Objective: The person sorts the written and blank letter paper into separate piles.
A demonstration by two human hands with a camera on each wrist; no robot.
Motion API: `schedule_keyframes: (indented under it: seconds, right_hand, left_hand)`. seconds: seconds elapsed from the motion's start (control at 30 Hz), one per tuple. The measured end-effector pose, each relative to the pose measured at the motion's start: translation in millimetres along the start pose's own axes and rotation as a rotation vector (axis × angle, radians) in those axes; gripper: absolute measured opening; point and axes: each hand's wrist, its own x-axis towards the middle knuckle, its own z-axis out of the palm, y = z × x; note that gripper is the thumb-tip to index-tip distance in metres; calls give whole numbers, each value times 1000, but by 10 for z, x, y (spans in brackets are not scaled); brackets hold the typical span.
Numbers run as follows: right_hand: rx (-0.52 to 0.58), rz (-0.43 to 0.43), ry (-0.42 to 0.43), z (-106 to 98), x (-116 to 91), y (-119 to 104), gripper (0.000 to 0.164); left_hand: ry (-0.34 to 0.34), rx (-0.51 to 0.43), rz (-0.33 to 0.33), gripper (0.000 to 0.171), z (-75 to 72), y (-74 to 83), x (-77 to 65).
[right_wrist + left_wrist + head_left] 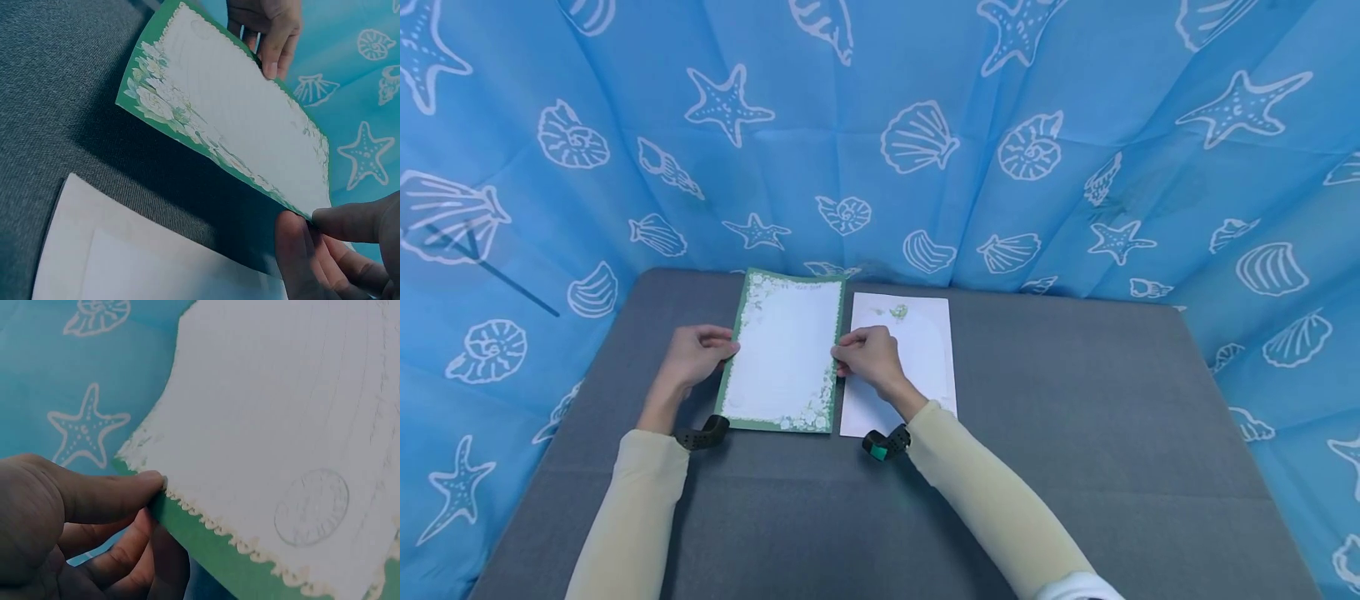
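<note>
Both hands hold up one sheet of stationery paper, white inside a green border with pale flowers. My left hand pinches its left edge between thumb and fingers. On the opposite edge, my right hand pinches the paper the same way. In the right wrist view the green-bordered sheet is raised and slightly bowed, casting a shadow on the table. A faint round postmark print shows near one corner in the left wrist view. Beside it lies white paper with a small green print, partly under my right forearm.
The grey cloth-covered table extends to the right and toward me. Behind it hangs a blue curtain with white shells and starfish. Each wrist wears a dark strap; the left strap is just below the sheet's corner.
</note>
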Motion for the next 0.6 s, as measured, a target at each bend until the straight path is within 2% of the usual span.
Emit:
schedule_keyframes:
  seconds: [0.37,0.6]
  right_hand:
    - [-287,41,9,156,101,-9,10]
    - [-366,47,8,179,117,-20,11]
  left_hand:
    - [65,114,-80,35,62,-35,70]
    - [92,151,-97,34,103,-66,87]
